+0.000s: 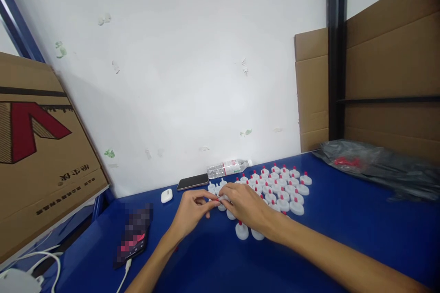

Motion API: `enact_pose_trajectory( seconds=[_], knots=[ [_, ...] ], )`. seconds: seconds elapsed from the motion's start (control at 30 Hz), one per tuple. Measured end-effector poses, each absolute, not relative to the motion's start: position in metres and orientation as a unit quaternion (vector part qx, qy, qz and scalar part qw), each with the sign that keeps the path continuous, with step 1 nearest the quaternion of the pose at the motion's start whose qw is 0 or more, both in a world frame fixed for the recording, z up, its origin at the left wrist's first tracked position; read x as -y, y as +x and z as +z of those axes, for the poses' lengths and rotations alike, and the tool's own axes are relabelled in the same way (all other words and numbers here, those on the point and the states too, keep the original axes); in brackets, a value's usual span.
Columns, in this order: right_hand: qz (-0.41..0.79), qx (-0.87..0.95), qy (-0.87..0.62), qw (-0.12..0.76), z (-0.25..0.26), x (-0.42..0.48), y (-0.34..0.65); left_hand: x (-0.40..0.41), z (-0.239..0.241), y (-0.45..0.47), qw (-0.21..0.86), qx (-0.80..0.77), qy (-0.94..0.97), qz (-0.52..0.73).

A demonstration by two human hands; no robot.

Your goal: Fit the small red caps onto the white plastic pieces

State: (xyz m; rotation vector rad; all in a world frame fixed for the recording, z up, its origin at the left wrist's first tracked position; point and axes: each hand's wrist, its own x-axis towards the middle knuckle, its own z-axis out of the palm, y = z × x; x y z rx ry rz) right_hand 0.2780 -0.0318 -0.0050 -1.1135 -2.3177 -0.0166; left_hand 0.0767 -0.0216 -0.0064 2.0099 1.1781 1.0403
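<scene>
My left hand [192, 210] and my right hand [245, 206] meet above the blue table [343, 229], fingertips pinched together on a small white cap with a red tip [220, 198]. Both hands are closed around it. Just behind and right of my right hand stand several rows of white caps with red tips [282, 185]. Two more such caps [242, 230] stand near my right wrist.
A lying water bottle [228, 167], a dark phone [193, 181] and a white earbud case [167, 195] sit by the wall. Another phone [132, 242] on a white cable lies at left. A black plastic bag [381, 167] is at right; cardboard stands on both sides.
</scene>
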Motion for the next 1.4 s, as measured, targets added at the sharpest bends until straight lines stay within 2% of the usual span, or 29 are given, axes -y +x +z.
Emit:
enact_pose_trajectory(
  seconds=[0.2, 0.53, 0.7, 1.03, 1.17, 1.23, 1.33, 1.4],
  knots=[
    [-0.015, 0.869, -0.412, 0.274, -0.003, 0.033, 0.278, 0.022, -0.007, 0.081, 0.287, -0.422, 0.750, 0.421],
    [-0.076, 0.852, -0.339, 0.393, -0.008, 0.034, 0.282, 0.028, 0.004, 0.078, 0.468, -0.375, 0.654, 0.461],
    [-0.065, 0.867, -0.288, 0.401, -0.009, 0.042, 0.279, 0.035, 0.008, 0.077, 0.584, -0.317, 0.664, 0.342],
    [-0.074, 0.875, -0.259, 0.401, -0.011, 0.043, 0.277, 0.034, 0.005, 0.078, 0.510, -0.309, 0.729, 0.336],
    [-0.120, 0.860, -0.280, 0.409, -0.001, 0.025, 0.295, 0.031, 0.013, 0.075, 0.407, -0.386, 0.760, 0.328],
    [-0.136, 0.836, -0.324, 0.421, 0.007, 0.011, 0.311, 0.026, 0.017, 0.064, 0.260, -0.478, 0.777, 0.317],
    [-0.160, 0.765, -0.434, 0.449, 0.020, -0.013, 0.343, 0.018, 0.025, 0.041, -0.030, -0.602, 0.761, 0.242],
    [-0.193, 0.714, -0.514, 0.435, 0.025, -0.029, 0.366, 0.017, 0.033, 0.024, -0.130, -0.649, 0.725, 0.192]
  ],
)
